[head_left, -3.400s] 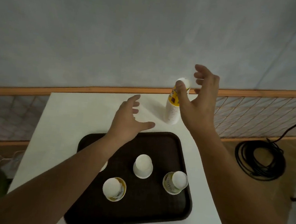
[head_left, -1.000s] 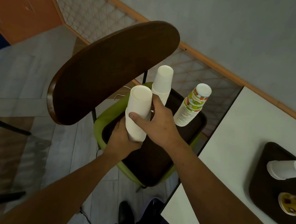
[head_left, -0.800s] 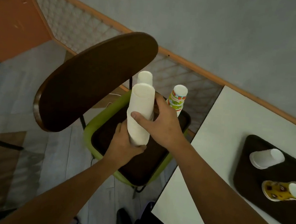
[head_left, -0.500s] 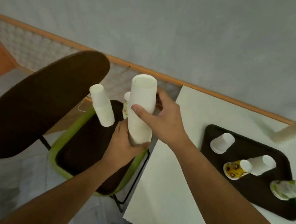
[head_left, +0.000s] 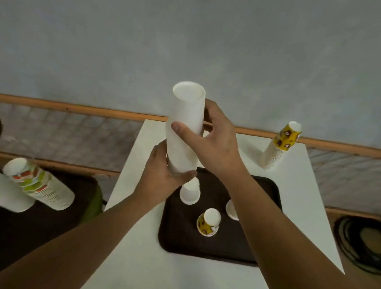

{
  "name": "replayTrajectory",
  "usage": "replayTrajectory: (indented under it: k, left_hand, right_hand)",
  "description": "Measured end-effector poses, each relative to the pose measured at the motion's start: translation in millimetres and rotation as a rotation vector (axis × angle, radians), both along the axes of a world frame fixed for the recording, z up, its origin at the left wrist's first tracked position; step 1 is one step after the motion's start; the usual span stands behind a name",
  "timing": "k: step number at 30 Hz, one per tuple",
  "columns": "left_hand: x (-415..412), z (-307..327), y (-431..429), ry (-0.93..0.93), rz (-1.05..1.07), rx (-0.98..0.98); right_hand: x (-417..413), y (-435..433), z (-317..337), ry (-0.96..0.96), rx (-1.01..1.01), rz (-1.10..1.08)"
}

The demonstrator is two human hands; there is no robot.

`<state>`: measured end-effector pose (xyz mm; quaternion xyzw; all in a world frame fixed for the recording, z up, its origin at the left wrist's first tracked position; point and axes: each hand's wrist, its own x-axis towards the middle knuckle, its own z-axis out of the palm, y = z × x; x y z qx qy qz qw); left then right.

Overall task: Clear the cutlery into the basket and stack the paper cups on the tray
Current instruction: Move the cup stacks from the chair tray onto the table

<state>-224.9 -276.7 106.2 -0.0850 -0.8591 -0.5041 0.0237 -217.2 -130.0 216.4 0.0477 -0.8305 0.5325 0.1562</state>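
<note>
1. White paper-cup stack (head_left: 185, 130), tall and upturned, has been carried across from the chair-side tray (head_left: 37, 229) and is now held over the far edge of the dark brown plastic tray (head_left: 271, 194).
2. Its base is gripped by the left hand (head_left: 163, 179) and its middle by the right hand (head_left: 217, 144), fingers curled round it.
3. Loose upturned cups (head_left: 189, 194) are left on that tray; gathering them onto the stack is judged next.
4. A yellow-printed cup stack (head_left: 280, 146) is borne by the white table (head_left: 149, 275); a grey wall (head_left: 196, 28) and a black cable coil (head_left: 366, 245) are seen beyond.

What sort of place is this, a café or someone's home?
Likely a café or canteen corner, though unsure: a white table bears a dark serving tray with upturned paper cups, and a tall cup stack stands behind it.
</note>
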Motion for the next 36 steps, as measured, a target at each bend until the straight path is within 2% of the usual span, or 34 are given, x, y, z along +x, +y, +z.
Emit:
replayTrajectory:
  k: [8, 16, 26, 36]
  left_hand:
    - [-79, -33, 132, -0.111, -0.109, -0.134]
    - [-135, -105, 220, -0.255, -0.109, -0.106]
    - [-168, -170, 256, -0.327, -0.075, -0.145]
    - [-170, -181, 260, -0.332, -0.042, -0.193]
  right_hand:
    - [-58, 135, -50, -0.050, 0.027, -0.121]
    - [-113, 208, -129, -0.161, 0.034, -0.126]
    - [-146, 234, -202, -0.244, 0.077, -0.138]
    - [-147, 235, -215, -0.255, 0.099, -0.154]
